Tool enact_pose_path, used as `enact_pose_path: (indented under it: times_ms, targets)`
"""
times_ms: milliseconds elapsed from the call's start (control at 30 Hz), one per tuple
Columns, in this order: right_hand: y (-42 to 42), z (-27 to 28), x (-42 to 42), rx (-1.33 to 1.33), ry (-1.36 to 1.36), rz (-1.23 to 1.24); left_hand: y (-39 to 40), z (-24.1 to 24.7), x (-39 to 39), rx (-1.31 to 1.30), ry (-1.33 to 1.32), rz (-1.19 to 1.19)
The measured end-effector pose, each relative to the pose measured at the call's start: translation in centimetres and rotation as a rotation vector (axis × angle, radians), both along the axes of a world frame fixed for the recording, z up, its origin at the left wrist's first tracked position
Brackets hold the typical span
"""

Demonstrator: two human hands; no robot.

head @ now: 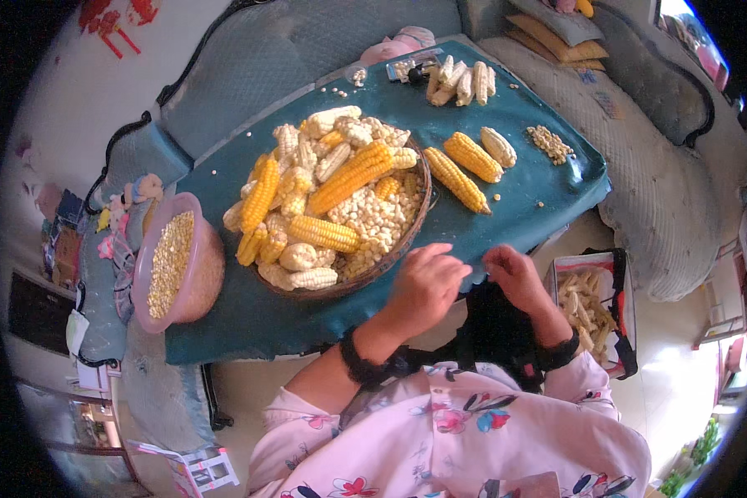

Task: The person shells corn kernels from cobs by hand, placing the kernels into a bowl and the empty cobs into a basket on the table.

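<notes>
My left hand (429, 283) is above the table's near edge, just right of a woven basket (424, 205). Its fingers are bent and somewhat apart, with nothing visible in them. Beside it, my right hand (515, 277) has curled fingers; whether they hold anything small is hidden. Yellow corn cobs (352, 177) and pale corn cobs (333, 121) are heaped in the basket, next to loose whitish kernels (373, 215). Right of the basket lie two yellow corn cobs (454, 180) (473, 157) and one pale cob (498, 147).
A pink plastic bowl (138, 280) of kernels stands left on the green-covered table (243, 336). Stripped cobs (464, 81), a small clear cup (357, 75) and a kernel pile (550, 144) lie beyond. A floor box (625, 311) holds bare cobs. Sofas (236, 87) flank the table.
</notes>
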State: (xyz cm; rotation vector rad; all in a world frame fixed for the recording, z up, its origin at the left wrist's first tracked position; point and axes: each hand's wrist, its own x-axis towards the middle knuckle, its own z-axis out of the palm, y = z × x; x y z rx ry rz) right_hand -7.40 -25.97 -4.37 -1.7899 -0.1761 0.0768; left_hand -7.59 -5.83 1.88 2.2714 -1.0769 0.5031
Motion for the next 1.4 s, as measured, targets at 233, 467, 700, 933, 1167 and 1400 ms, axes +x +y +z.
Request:
enact_pose_path:
  times_ms: [233,467,700,933,1167,1400]
  targets:
    - [6.6,8.8,5.5,-0.380,-0.529,0.184,5.5,0.8,-0.2,0.065,-0.097,0.340]
    - [11.5,8.3,13.0,-0.764,-0.743,0.275,7.3,-0.1,0.3,0.083,-0.009,0.380]
    - [13.1,9.5,11.8,-0.841,-0.684,0.379,7.5,-1.1,0.0,0.055,0.042,0.500]
    - [15.6,9.7,10.8,-0.653,-0.796,0.453,7.5,-1.4,0.1,0.073,-0.027,0.616]
    - [18.5,10.8,9.0,-0.619,-0.725,0.503,7.8,-1.8,-0.4,0.069,-0.117,0.588]
    - [21.3,11.6,5.6,-1.114,-0.538,0.658,7.9,-4.7,-3.0,0.098,-0.125,0.556]
